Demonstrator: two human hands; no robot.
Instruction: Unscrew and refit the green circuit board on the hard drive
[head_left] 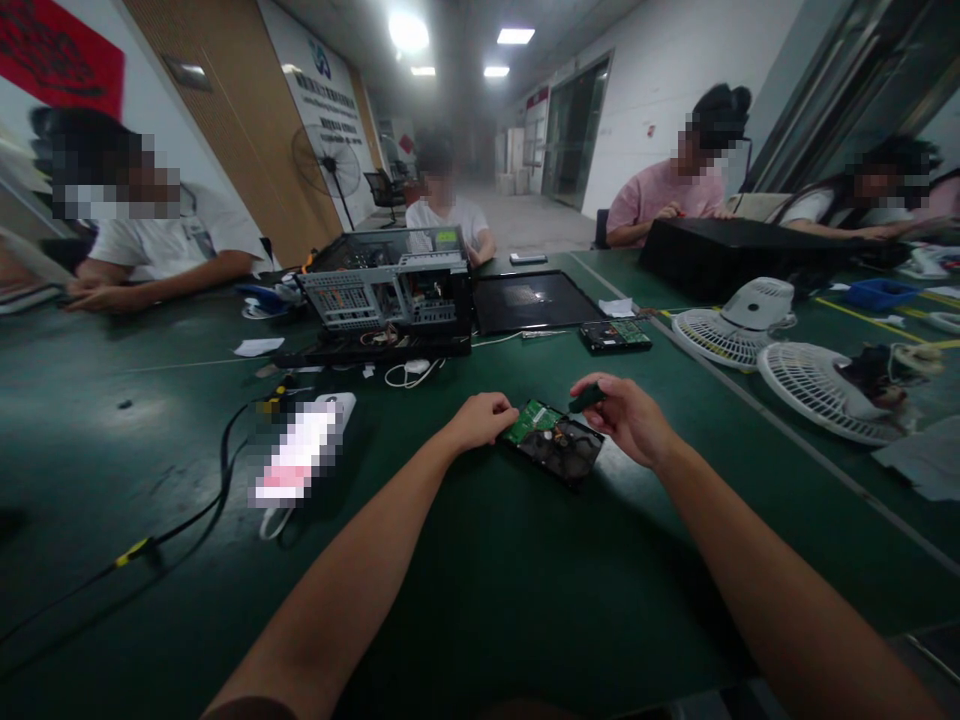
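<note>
A hard drive (559, 452) lies on the green table, its green circuit board and dark metal underside facing up. My left hand (484, 418) grips the drive's left end, thumb and fingers closed at its edge. In my right hand (626, 415) is a screwdriver with a dark handle (589, 398), pinched between thumb and fingers above the drive's far right part. The tool points down and left toward the board; whether its tip touches a screw is too small to tell.
Ahead stands an opened computer case (386, 290), with a black side panel (532, 300) beside it. A second hard drive (615, 337) lies farther back. White fan parts (735, 325) are at right; a phone (307, 450) and black cable (225, 450) at left. Several people sit around the table.
</note>
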